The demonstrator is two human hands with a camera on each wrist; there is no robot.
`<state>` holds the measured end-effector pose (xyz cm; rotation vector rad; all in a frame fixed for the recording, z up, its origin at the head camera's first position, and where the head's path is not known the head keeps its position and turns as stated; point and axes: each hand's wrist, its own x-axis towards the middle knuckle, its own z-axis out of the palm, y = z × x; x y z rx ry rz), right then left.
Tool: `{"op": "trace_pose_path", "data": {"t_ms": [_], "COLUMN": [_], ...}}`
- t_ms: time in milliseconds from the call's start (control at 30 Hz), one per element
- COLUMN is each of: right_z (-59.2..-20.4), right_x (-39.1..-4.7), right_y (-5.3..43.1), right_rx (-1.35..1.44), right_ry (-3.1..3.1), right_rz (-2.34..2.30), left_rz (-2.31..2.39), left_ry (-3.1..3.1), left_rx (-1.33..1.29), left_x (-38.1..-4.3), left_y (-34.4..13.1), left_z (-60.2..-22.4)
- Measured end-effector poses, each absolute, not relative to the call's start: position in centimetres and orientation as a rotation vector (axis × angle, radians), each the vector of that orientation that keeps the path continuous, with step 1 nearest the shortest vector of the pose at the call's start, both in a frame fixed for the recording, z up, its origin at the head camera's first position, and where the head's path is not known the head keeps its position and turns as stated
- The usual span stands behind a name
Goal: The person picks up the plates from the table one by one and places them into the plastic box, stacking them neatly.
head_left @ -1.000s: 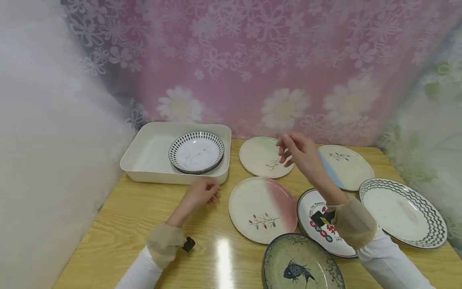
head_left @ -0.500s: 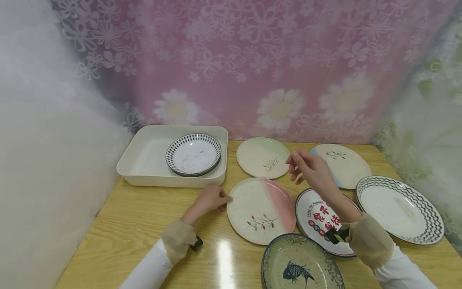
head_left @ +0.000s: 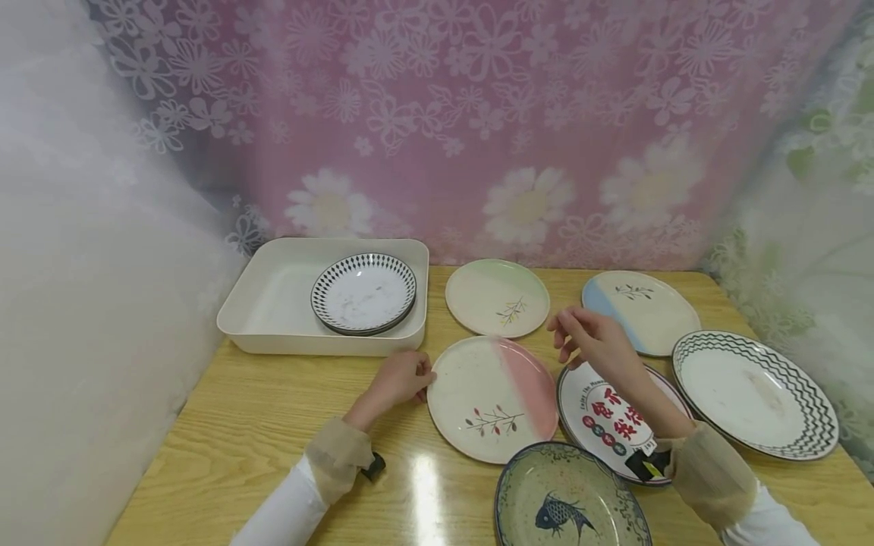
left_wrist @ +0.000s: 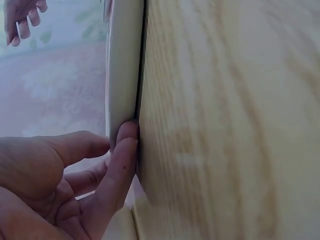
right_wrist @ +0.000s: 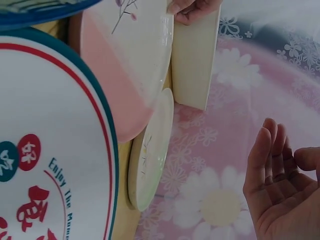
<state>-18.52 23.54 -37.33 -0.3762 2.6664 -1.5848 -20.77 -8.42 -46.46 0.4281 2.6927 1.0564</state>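
Observation:
My left hand pinches the left rim of a cream-and-pink plate with a twig design. In the left wrist view the thumb is at the upper side of the plate's rim, and fingertips reach beneath it by the wood. Over the gap between plates hovers my right hand, holding nothing, its fingers loosely bent. Below it lies a white plate with red lettering, partly covered by the right wrist. A green-grey fish plate sits in front, next to the pink one.
A cream plastic bin at the back left holds stacked patterned bowls. Behind the pink plate lies a green-edged plate. Farther right are a blue-edged plate and an oval zigzag-rimmed dish. A floral curtain hangs behind the table.
My left hand has moved right from beside the bin to the pink plate's rim and taken hold of it. The right hand has drifted lower and a little to the right.

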Motion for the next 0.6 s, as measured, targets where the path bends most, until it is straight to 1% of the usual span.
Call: {"op": "trace_pose_path", "data": {"t_ms": [300, 600], "right_z": [-38.3, -39.5], "right_x": [-18.1, -18.1], "right_y": [23.9, 24.3], "right_rx": [-0.340, -0.240], "right_ry": [2.644, 2.626], "right_rz": [-1.573, -1.524], "left_rz": [1.059, 1.115], "left_ry": [2.746, 2.728], "left_rx": [0.386, 0.312], "left_x": [-20.6, -20.7], "left_y": [-8.4, -8.3], "left_z": [-46.3, -46.1]}}
